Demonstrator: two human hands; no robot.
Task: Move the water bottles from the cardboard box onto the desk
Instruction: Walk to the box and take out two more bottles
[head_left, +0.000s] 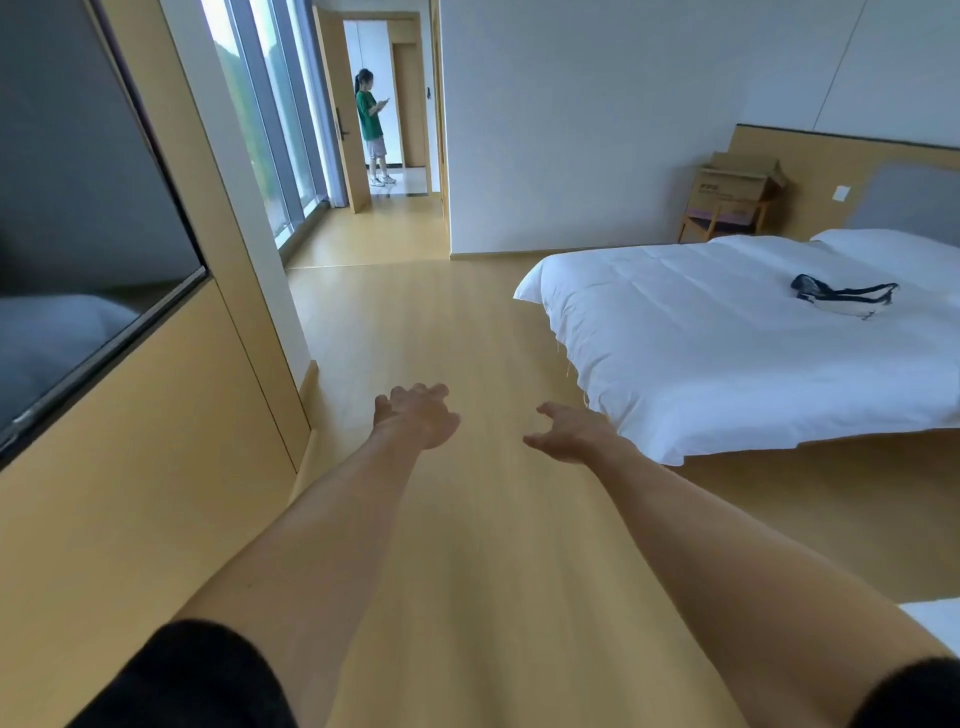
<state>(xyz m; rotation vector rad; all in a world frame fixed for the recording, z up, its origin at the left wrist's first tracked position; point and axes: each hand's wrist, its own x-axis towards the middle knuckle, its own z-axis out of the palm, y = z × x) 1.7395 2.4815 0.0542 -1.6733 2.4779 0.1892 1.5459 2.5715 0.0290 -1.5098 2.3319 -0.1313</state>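
Note:
A brown cardboard box (737, 183) with its flaps up sits on a wooden chair (723, 221) against the far wall, beside the bed's headboard. What the box holds is hidden from here. No water bottle and no desk are in view. Both my arms stretch forward over the wooden floor. My left hand (418, 415) is empty, fingers loosely bent. To its right, my right hand (569, 432) is also empty, with relaxed, slightly spread fingers. Both hands are far from the box.
A bed (727, 338) with a white duvet fills the right side; a dark strap-like bag (841, 296) lies on it. A wall-mounted TV screen (78, 234) is at left. A person (371, 127) stands in the far doorway. Wooden floor (415, 322) stretches ahead.

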